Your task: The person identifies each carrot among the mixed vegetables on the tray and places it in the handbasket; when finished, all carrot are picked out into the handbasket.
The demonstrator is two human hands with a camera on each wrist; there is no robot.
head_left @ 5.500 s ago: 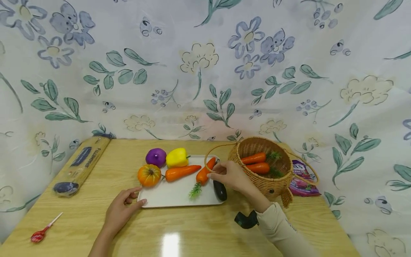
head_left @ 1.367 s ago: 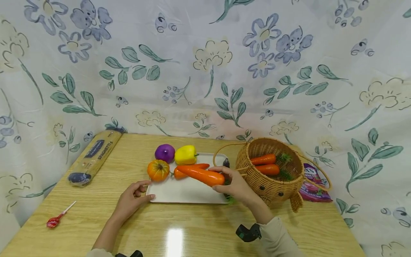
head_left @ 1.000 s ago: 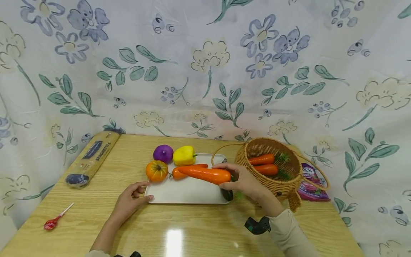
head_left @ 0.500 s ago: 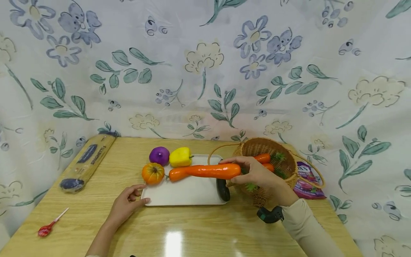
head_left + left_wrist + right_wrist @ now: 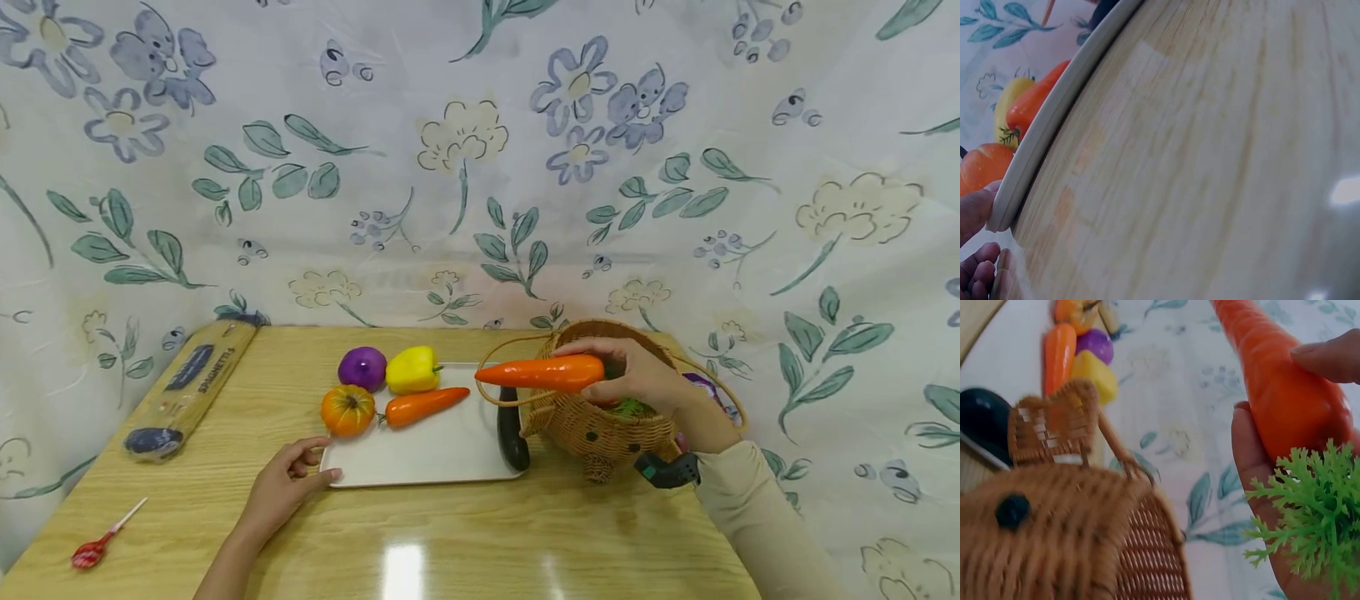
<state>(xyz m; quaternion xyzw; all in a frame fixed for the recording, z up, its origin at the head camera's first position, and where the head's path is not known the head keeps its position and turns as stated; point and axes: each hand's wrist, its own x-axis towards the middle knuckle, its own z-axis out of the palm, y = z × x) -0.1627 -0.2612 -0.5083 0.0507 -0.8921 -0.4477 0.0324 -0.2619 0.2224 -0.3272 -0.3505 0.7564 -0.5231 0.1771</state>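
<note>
My right hand (image 5: 648, 379) grips an orange toy carrot (image 5: 536, 373) near its thick end, over the opening of a wicker basket (image 5: 581, 442); its tip points left. In the right wrist view the carrot's green leafy top (image 5: 1329, 519) lies against the palm. My left hand (image 5: 281, 487) holds the front left corner of a white tray (image 5: 427, 454), thumb (image 5: 975, 209) at the rim. A second carrot (image 5: 426, 407) and a dark eggplant (image 5: 513, 433) lie on the tray. The basket's contents are mostly hidden behind my right hand.
A pumpkin (image 5: 348, 410), a purple onion (image 5: 363, 368) and a yellow pepper (image 5: 412, 369) sit at the tray's left and back. A spaghetti pack (image 5: 191, 387) and a red lollipop (image 5: 92, 552) lie on the left. The basket's handle loop (image 5: 491, 402) overhangs the tray; a purple bag (image 5: 708, 387) is behind it.
My right hand has taken the carrot from the tray's right side and carried it right, over the basket. The eggplant is now uncovered. My left hand keeps its place at the tray corner.
</note>
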